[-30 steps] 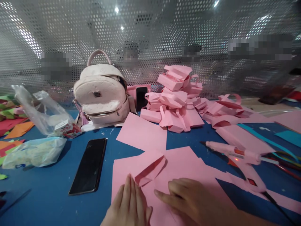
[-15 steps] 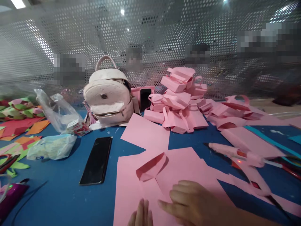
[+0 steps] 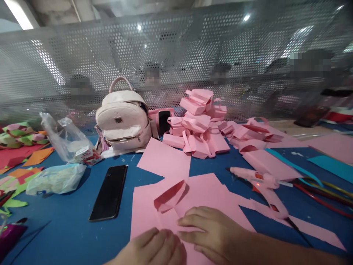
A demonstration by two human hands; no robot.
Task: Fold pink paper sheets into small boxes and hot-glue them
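A folded pink paper piece (image 3: 171,198) with a raised, open end rests on flat pink sheets (image 3: 209,184). At the bottom centre my left hand (image 3: 157,248) lies over its near part with the fingers curled; whatever is under them is hidden. Just to the right, my right hand (image 3: 209,232) rests palm down on the pink paper, fingers spread and pointing left. The two hands almost touch. Right of them a pink glue gun (image 3: 261,184) with a small red light lies on the blue table (image 3: 71,235).
A black phone (image 3: 109,193) lies left of the sheets. Behind are a white backpack (image 3: 124,121), plastic bags (image 3: 56,178) and a pile of pink paper bags (image 3: 198,125). Coloured paper (image 3: 20,158) is at far left, cables (image 3: 322,198) at right. A perforated metal screen (image 3: 176,44) stands behind.
My left hand has come further into view, from upright fingertips to a curled hand over the paper. My right hand has shifted slightly left, its fingers now more spread. The camera view has also shifted.
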